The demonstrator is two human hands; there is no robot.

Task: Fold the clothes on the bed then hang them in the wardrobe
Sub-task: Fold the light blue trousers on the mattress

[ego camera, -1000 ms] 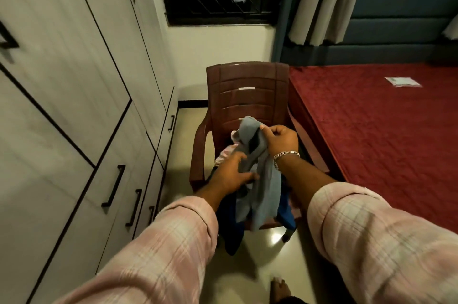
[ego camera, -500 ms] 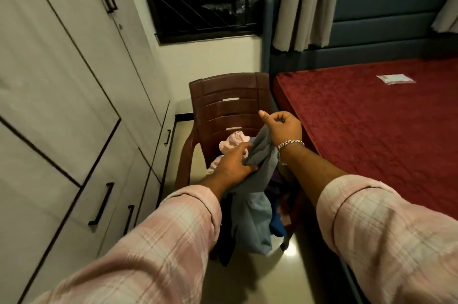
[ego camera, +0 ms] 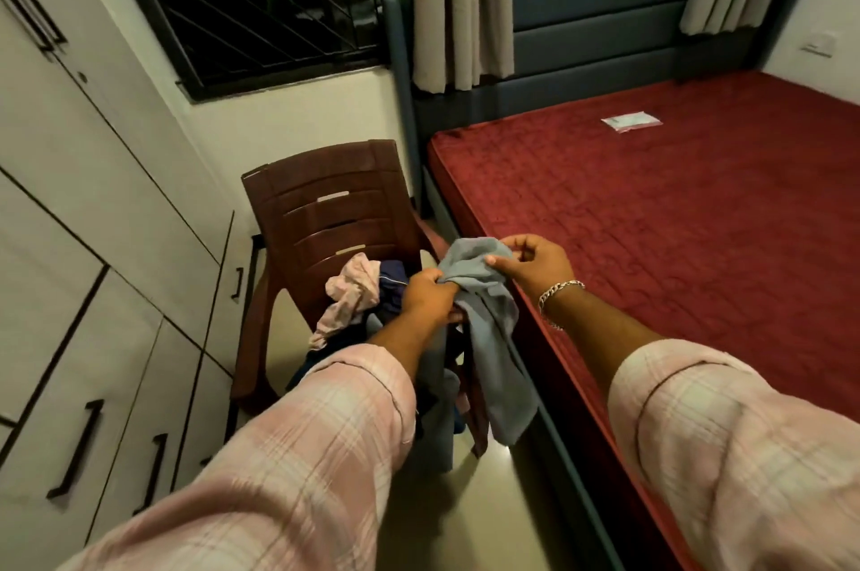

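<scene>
A: What has moved since half a second ago?

B: The grey-blue garment [ego camera: 484, 319] has come up and over toward the bed [ego camera: 675, 235]. Its bunched top now sits above the chair's right armrest, where before it hung lower in front of the seat. The view has also swung right, so more of the red mattress shows.

A: And the hands?

B: The right hand [ego camera: 535, 265] has shifted right, off the chair back and over the edge of the bed. It pinches the top fold of the garment between thumb and curled fingers, a chain bracelet [ego camera: 561, 298] at the wrist. The left hand [ego camera: 430, 298] grips the cloth just below and to the left, fingers closed round a gathered part, much as before.

A: Where does the rest of the garment hang?

B: It trails down from both hands between the chair [ego camera: 325, 207] and the bed frame, its lower end loose above the floor [ego camera: 465, 524].

A: Anything left on the chair?

B: A pink cloth [ego camera: 351, 296] and a dark blue one [ego camera: 393, 286] lie heaped on the seat, more exposed now that the grey-blue piece is lifted aside.

A: The wardrobe?

B: The wardrobe [ego camera: 93, 244] stands at the left with its doors closed. A small white packet [ego camera: 631, 122] lies far up on the bed, well apart from the hands
</scene>
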